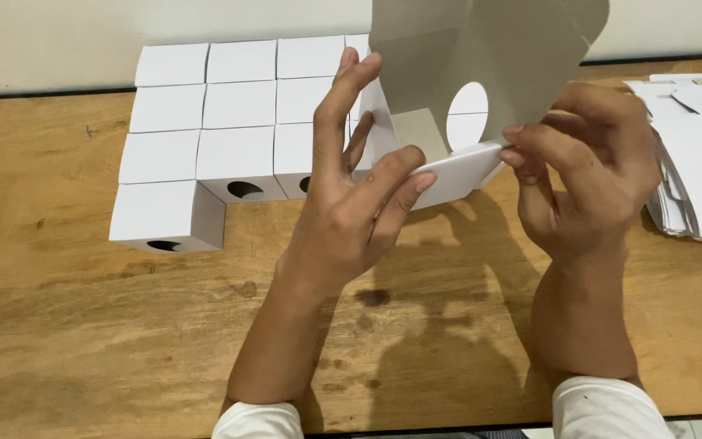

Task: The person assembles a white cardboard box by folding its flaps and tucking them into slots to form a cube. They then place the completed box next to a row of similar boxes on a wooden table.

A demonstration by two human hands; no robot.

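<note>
A half-folded white cardboard box (pixel 481 57) with a round hole in one wall is held up above the wooden table (pixel 107 325). My left hand (pixel 351 203) grips its lower left side, thumb and fingers spread along the flap. My right hand (pixel 587 179) pinches the lower right edge with its fingertips. The box's upper flaps stand open and reach past the top of the view.
Several finished white cube boxes (pixel 205 130), some showing round holes, stand in rows at the back left of the table. A stack of flat unfolded white box blanks (pixel 700 154) lies at the right edge. A pale wall runs behind the table.
</note>
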